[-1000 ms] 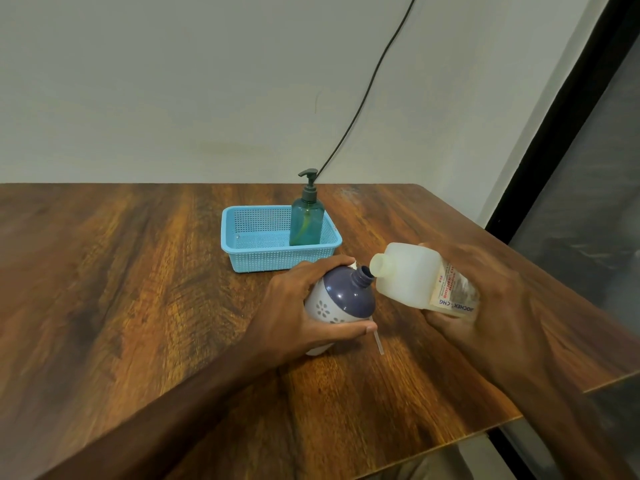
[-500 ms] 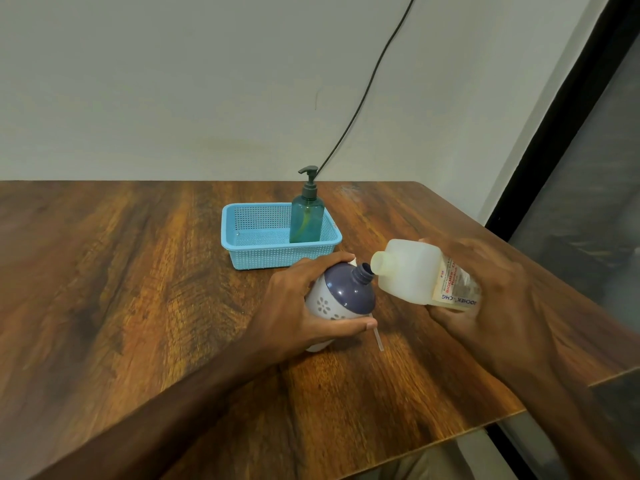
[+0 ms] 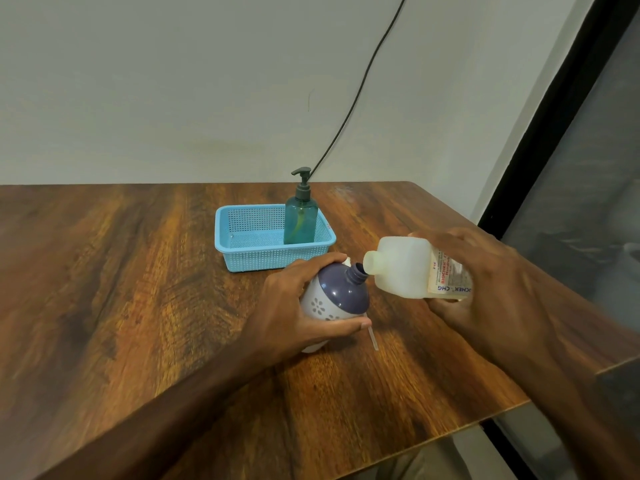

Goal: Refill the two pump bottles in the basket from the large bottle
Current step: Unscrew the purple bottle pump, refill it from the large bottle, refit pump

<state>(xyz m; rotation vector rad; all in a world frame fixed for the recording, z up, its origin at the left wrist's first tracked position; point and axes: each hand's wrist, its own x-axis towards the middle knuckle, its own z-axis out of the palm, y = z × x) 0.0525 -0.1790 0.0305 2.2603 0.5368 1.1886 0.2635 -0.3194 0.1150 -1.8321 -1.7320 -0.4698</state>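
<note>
My left hand (image 3: 294,306) grips a round pump bottle (image 3: 337,299) with a purple top and white flowered body; its neck is open and tilted to the right. My right hand (image 3: 485,289) holds the large translucent white bottle (image 3: 405,268) tipped on its side, its open mouth right at the purple bottle's neck. A teal pump bottle (image 3: 300,220) stands upright in the right part of the light blue basket (image 3: 249,251). A thin clear pump tube (image 3: 373,339) lies on the table below the purple bottle, its pump head mostly hidden behind my left hand.
The wooden table (image 3: 121,289) ends close on the right and at the front. A black cable (image 3: 349,116) hangs down the wall behind the basket. A dark-framed glass panel (image 3: 571,168) stands to the right.
The large bottle has risen slightly and tipped further, bringing its mouth closer to the purple bottle's neck. My left hand keeps the purple bottle where it was.
</note>
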